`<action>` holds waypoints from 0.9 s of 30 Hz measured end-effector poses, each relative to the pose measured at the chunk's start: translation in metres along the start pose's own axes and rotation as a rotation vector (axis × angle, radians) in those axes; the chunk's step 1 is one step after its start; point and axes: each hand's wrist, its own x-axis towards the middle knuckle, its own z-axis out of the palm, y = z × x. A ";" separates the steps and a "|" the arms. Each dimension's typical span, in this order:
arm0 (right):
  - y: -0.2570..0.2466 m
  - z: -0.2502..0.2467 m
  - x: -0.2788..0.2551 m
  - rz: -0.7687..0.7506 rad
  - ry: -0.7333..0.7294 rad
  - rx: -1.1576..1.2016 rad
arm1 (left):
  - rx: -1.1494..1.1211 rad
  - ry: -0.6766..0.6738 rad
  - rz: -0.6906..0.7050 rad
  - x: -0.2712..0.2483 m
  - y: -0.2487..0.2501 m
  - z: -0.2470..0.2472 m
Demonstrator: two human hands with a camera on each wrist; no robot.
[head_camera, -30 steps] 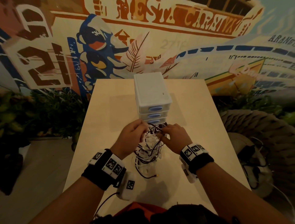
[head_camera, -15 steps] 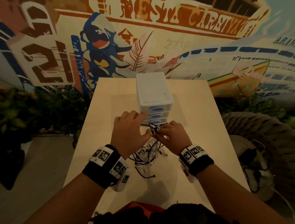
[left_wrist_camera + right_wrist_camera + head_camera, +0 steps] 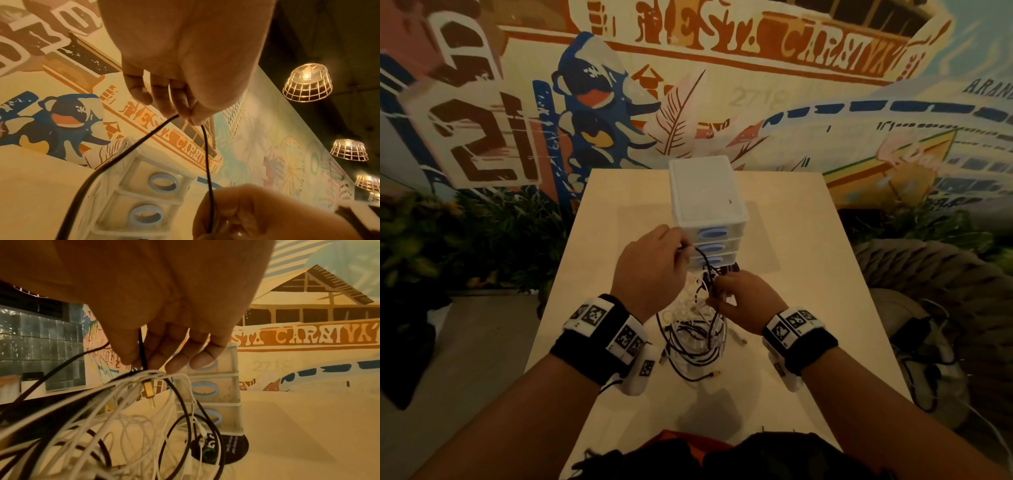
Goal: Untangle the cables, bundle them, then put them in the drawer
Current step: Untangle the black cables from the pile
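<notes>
Left hand (image 3: 650, 265) pinches a black cable (image 3: 207, 155) before the drawer unit (image 3: 709, 205); right hand (image 3: 744, 301) grips the cable tangle (image 3: 695, 335).

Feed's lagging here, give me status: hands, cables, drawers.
Left hand pinching a black cable, lifted. Right hand gripping the tangle, black and white cables still knotted. Drawer unit all shut, nothing stowed.

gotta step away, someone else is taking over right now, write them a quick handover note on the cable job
Left hand: pinches a black cable, lifted up by the drawer unit.
Right hand: grips the tangle of black and white cables at its top, above the table.
Done: one black strand partly drawn out.
Left: finish untangling, bundle, open a drawer (all three look shut), put the cables in.
</notes>
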 end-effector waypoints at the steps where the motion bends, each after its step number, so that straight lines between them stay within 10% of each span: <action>1: 0.001 0.001 -0.002 -0.002 0.016 0.034 | -0.012 0.010 -0.014 0.000 0.000 -0.001; 8: 0.003 -0.004 -0.007 0.059 0.171 0.092 | -0.132 -0.005 -0.183 -0.011 0.007 -0.006; 17: -0.010 -0.003 -0.017 -0.021 0.182 -0.013 | 0.139 0.009 -0.068 -0.017 0.021 -0.012; 27: -0.013 0.004 -0.020 0.030 0.135 0.045 | 0.055 -0.229 -0.117 -0.012 0.029 -0.004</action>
